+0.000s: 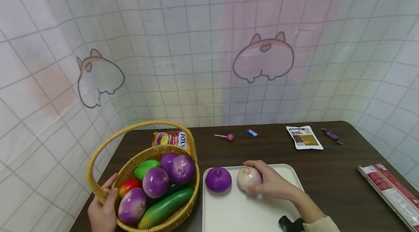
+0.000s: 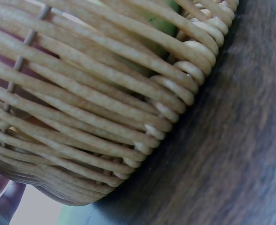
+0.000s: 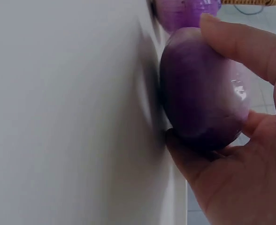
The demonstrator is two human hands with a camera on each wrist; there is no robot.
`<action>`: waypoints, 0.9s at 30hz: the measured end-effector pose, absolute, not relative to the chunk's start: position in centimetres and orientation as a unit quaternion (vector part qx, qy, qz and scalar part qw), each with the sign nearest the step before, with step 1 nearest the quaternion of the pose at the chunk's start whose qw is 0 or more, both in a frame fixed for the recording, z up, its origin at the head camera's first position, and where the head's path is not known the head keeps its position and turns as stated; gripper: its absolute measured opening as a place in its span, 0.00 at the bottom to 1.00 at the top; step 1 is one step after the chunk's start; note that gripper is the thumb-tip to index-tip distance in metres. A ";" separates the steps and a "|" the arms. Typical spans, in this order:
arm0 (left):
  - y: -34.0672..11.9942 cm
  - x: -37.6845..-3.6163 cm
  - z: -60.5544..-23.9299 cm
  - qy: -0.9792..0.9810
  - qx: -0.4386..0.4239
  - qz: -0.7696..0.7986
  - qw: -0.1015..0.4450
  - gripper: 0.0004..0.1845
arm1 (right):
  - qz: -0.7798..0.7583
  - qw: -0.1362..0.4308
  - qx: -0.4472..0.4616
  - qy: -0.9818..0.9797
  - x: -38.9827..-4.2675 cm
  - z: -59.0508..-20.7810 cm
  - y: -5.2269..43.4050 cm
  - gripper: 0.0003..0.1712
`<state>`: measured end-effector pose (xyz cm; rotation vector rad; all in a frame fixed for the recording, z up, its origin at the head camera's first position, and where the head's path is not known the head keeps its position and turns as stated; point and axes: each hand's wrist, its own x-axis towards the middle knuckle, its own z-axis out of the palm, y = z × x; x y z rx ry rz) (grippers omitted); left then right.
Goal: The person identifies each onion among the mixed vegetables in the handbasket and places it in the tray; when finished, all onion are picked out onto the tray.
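Nearest on the left, the left hand (image 1: 103, 210) grips the rim of the wicker basket (image 1: 98, 191), thumb curled over the edge; its fingers are hidden outside the wall. The basket stands on the dark worktop (image 1: 330, 181) and holds purple onions (image 1: 155, 182), a green cucumber (image 1: 167, 204), a green mango (image 1: 145, 167) and a red-and-yellow fruit (image 1: 128, 186). Just to its right lies a white tray (image 1: 242, 210). The right hand (image 1: 273, 184) rests on the tray with its fingers curled around a pale purple onion (image 1: 248, 178), which sits on the tray surface; the right wrist view shows the onion (image 3: 201, 93) pressed against the tray (image 3: 67, 117) between thumb and fingers. A darker purple onion (image 1: 218, 179) sits just left of it, apart from the hand. At the near right edge lies a red-and-white packet (image 1: 391, 192). Farther back are a snack bag (image 1: 171, 139) behind the basket, a lollipop (image 1: 226, 136), a small wrapped candy (image 1: 252, 133), a white pouch (image 1: 304, 137) and a purple wrapped candy (image 1: 331, 135).
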<state>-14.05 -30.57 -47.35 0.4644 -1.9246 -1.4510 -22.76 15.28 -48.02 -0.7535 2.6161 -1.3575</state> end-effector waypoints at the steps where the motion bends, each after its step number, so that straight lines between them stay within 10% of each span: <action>1: -30.6 -14.0 -47.3 -0.741 0.179 -0.553 0.336 0.15 | -0.438 0.050 -0.243 0.864 -22.8 -48.1 15.3 0.46; 27: -30.3 -13.9 -47.1 -0.742 0.178 -0.551 0.339 0.14 | -0.445 0.073 -0.253 0.856 -22.8 -48.4 15.0 0.51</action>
